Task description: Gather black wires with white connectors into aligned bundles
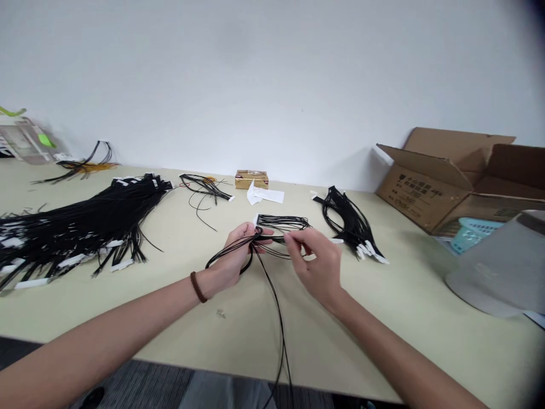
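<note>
Black cables [230,248] with a white end connector lie looped across my left hand [232,261], whose fingers curl round them. Two long strands of the bundle hang down past the table's front edge. Just to the right, my right hand [317,261] has thumb and index finger pinched together at the strands that run over from the left hand. What exactly sits between those fingertips is too small to make out. Behind both hands, a flat row of black cables [283,220] lies on the table.
A large heap of black cables [85,221] covers the table's left side. A smaller cable bundle [349,218] lies right of centre. At the back are a gold tissue box [251,179] and loose cables [204,186]. An open cardboard box [419,187], a teal basket [470,234] and a grey bin [502,272] stand right.
</note>
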The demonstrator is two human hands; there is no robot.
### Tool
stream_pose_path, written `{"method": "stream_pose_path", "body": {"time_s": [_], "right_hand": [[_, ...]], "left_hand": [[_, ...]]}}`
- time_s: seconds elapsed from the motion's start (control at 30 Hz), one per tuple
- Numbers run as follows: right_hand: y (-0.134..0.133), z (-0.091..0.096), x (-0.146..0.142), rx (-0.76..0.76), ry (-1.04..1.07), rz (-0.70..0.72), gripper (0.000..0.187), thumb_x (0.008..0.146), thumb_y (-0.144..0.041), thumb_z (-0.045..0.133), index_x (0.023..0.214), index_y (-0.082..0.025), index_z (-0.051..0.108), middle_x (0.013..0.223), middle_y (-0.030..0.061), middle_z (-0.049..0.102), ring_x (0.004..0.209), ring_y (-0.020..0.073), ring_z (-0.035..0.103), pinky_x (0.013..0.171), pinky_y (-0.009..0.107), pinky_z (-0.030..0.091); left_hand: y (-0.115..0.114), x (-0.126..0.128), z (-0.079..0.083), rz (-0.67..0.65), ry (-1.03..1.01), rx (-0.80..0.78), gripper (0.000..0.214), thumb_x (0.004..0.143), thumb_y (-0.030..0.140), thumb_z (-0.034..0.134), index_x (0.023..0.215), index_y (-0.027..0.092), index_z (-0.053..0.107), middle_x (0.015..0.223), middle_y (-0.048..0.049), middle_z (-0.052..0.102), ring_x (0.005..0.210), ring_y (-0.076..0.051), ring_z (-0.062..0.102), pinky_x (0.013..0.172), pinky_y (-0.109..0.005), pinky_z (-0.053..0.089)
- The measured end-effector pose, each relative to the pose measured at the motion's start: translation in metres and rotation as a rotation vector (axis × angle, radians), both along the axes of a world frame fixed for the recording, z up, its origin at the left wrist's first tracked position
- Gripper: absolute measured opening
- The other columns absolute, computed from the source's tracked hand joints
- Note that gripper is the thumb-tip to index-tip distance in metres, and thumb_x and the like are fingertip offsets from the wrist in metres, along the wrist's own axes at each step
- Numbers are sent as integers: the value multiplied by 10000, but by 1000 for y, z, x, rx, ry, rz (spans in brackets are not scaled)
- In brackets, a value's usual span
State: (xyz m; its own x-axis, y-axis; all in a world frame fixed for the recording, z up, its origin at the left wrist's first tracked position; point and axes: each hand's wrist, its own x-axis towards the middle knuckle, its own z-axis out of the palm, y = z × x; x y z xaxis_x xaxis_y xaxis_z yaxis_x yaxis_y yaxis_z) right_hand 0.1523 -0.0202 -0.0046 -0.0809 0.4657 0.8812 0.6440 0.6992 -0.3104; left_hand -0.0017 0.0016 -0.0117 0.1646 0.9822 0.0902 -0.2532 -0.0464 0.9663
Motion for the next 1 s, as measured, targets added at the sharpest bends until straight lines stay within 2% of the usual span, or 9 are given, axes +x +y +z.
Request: {"method": "stream_pose_path", "body": {"time_s": [0.17, 0.8, 1.0], "right_hand": [[1, -10, -5, 23, -77, -43, 131, 813, -170, 492, 696, -185, 549, 559, -21, 506, 535, 92, 409, 527, 227, 353], [2, -11, -3, 57, -122, -11, 93, 796, -142, 518, 722, -184, 558, 557, -23, 528, 537, 97, 379, 528, 231, 333], [2, -12, -2, 57, -125, 7, 84, 787, -126, 529, 732, -183, 559, 560, -22, 528, 545, 96, 378, 540, 233, 335]], "left_hand": [[-1, 1, 0, -19, 25, 43, 294, 796, 442, 496, 827, 158, 565, 997, -77, 630, 892, -172, 591, 691, -264, 428], [-5, 5, 8, -5, 22, 22, 249, 810, 396, 482, 822, 155, 543, 954, -76, 629, 869, -169, 592, 654, -255, 441], [-4, 3, 6, -14, 2, 22, 257, 800, 407, 497, 823, 158, 550, 962, -73, 634, 866, -169, 593, 671, -263, 442]]}}
